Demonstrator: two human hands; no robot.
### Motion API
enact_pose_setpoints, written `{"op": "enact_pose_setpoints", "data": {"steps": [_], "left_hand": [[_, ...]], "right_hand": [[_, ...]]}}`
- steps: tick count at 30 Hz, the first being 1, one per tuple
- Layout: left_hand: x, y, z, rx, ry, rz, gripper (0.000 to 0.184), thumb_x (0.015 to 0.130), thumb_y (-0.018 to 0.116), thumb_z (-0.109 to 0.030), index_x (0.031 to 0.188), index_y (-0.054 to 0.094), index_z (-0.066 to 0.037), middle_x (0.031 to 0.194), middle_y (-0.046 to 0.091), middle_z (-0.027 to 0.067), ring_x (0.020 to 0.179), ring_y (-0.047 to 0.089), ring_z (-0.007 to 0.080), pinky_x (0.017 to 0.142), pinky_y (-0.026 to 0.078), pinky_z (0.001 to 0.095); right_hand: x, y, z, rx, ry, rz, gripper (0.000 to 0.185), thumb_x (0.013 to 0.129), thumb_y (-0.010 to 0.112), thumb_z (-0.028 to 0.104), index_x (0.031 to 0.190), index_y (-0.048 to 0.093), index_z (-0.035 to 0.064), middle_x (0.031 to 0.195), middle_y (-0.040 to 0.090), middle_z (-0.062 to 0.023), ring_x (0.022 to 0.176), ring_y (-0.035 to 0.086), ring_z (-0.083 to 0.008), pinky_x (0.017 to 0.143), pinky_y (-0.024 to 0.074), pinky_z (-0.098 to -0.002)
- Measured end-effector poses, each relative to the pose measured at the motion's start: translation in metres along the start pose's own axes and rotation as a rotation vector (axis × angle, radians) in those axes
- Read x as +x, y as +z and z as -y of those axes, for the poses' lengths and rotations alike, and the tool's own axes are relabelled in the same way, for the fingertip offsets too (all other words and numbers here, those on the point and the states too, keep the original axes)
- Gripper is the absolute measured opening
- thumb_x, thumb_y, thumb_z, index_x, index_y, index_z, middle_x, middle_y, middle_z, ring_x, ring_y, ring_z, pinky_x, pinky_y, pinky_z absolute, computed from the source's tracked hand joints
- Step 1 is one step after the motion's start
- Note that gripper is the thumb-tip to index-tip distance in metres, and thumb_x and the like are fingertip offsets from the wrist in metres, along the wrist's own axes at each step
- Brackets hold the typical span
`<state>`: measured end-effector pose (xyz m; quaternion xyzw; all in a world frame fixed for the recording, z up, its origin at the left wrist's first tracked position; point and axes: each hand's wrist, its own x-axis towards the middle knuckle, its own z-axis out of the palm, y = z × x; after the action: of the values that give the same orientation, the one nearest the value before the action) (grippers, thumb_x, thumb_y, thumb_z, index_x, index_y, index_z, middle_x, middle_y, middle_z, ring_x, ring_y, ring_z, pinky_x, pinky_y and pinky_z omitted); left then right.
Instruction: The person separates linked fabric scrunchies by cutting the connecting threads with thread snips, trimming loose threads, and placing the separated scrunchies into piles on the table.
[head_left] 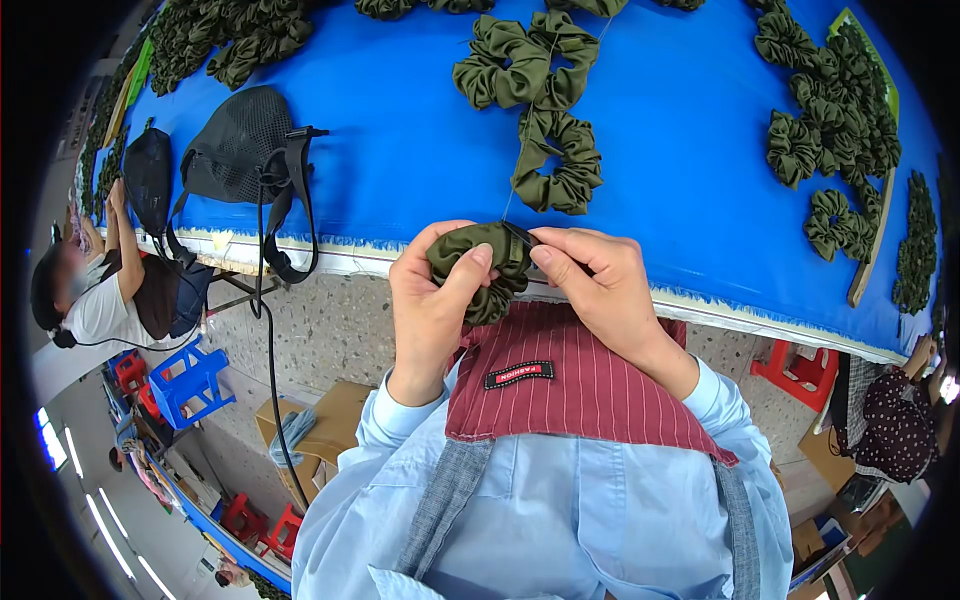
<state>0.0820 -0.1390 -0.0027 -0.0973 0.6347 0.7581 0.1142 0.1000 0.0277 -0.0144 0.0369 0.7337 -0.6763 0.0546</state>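
Note:
My left hand (435,295) is closed around an olive-green scrunchie (468,245), the thumb pressing on its gathered fabric. My right hand (605,285) pinches at the scrunchie's right edge, thumb against forefinger. A small dark item shows at those fingertips, too hidden to name. From the held scrunchie a thin thread runs up to another scrunchie (558,165) lying flat on the blue table (400,130). Further scrunchies (515,65) lie just beyond it, partly overlapping.
A black mesh bag (235,150) with straps and a cord lies at the left. Heaps of scrunchies (245,35) are at the back left and right (830,110). Coworkers sit at both sides. Below the table stand a blue stool (190,385), a red stool (800,375) and a cardboard box (330,425).

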Motion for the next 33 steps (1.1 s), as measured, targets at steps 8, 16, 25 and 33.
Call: {"op": "enact_pose_setpoints", "data": {"steps": [8, 16, 25, 33], "left_hand": [[-0.001, 0.003, -0.008, 0.059, 0.006, -0.006, 0.015, 0.08, 0.056, 0.001, 0.096, 0.058, 0.001, 0.076, 0.058, 0.0044, 0.065, 0.05, 0.0084, 0.062, 0.043, 0.0194], [0.004, -0.007, -0.008, 0.216, 0.076, 0.127, 0.014, 0.08, 0.057, 0.0, 0.094, 0.059, -0.001, 0.076, 0.059, 0.0017, 0.062, 0.048, 0.0057, 0.057, 0.04, 0.0168], [0.003, -0.006, -0.011, 0.063, 0.059, 0.088, 0.017, 0.08, 0.059, -0.004, 0.097, 0.057, 0.0, 0.078, 0.06, 0.0043, 0.062, 0.05, 0.0078, 0.06, 0.042, 0.018], [0.003, 0.018, -0.007, -0.319, 0.212, 0.323, 0.043, 0.078, 0.069, -0.02, 0.112, 0.052, 0.0, 0.104, 0.056, 0.0123, 0.083, 0.052, 0.0134, 0.074, 0.044, 0.026]], "right_hand": [[0.008, -0.015, 0.0, 0.203, 0.202, 0.094, 0.017, 0.085, 0.062, 0.009, 0.096, 0.069, -0.0019, 0.067, 0.06, -0.0039, 0.058, 0.048, -0.0071, 0.051, 0.0378, -0.0184], [0.027, -0.026, 0.008, 0.15, 0.199, 0.285, 0.015, 0.084, 0.064, 0.011, 0.09, 0.071, -0.0003, 0.056, 0.055, -0.0006, 0.051, 0.043, -0.0049, 0.047, 0.0321, -0.0166], [0.027, -0.033, 0.008, 0.312, 0.061, 0.188, 0.024, 0.081, 0.064, 0.007, 0.104, 0.062, -0.001, 0.076, 0.06, -0.0038, 0.059, 0.043, -0.0053, 0.053, 0.0347, -0.017], [-0.005, -0.021, 0.013, 0.256, 0.067, 0.135, 0.023, 0.076, 0.066, 0.002, 0.097, 0.059, 0.0017, 0.093, 0.059, -0.0055, 0.081, 0.053, -0.01, 0.074, 0.041, -0.0208]]}}
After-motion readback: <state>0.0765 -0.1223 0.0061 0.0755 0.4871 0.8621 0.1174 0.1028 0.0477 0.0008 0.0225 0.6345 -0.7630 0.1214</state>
